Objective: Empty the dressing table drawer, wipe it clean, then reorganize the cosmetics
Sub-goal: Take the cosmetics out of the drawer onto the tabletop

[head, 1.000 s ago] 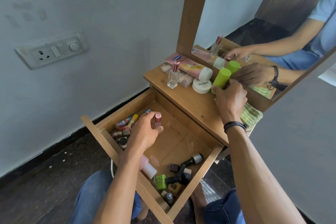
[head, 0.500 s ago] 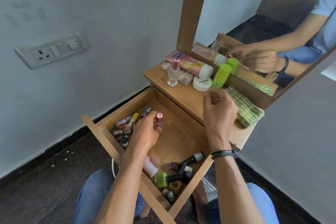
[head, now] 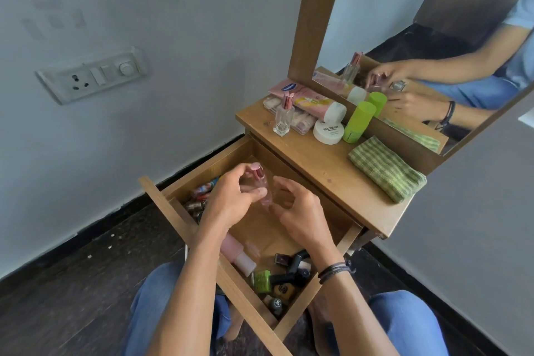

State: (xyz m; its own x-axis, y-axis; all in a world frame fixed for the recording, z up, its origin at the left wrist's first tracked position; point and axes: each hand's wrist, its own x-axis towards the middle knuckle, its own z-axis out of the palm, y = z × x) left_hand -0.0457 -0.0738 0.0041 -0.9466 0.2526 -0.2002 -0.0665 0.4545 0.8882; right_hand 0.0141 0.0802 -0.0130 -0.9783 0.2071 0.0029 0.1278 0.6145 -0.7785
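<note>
The wooden drawer (head: 245, 292) is pulled out under the dressing table top (head: 332, 173). Over its middle my left hand (head: 231, 205) grips a small glass bottle with a pink cap (head: 257, 171), held upright. My right hand (head: 300, 217) hovers just right of that bottle with curled fingers and holds nothing I can see. Inside the drawer lie a pink bottle with a white cap (head: 238, 254), a cluster of nail polish bottles (head: 286, 274) at the near right corner, and several small tubes (head: 199, 196) at the left.
On the table top stand a clear perfume bottle (head: 283, 118), a pink tube (head: 312, 101), a white nail polish jar (head: 329, 131), a green bottle (head: 358, 123) and a folded green checked cloth (head: 387, 167). A mirror (head: 433, 23) rises behind them. My knees flank the drawer.
My right hand left the green bottle on the table top and came down over the drawer beside my left hand. My left hand kept the pink-capped bottle and raised it slightly.
</note>
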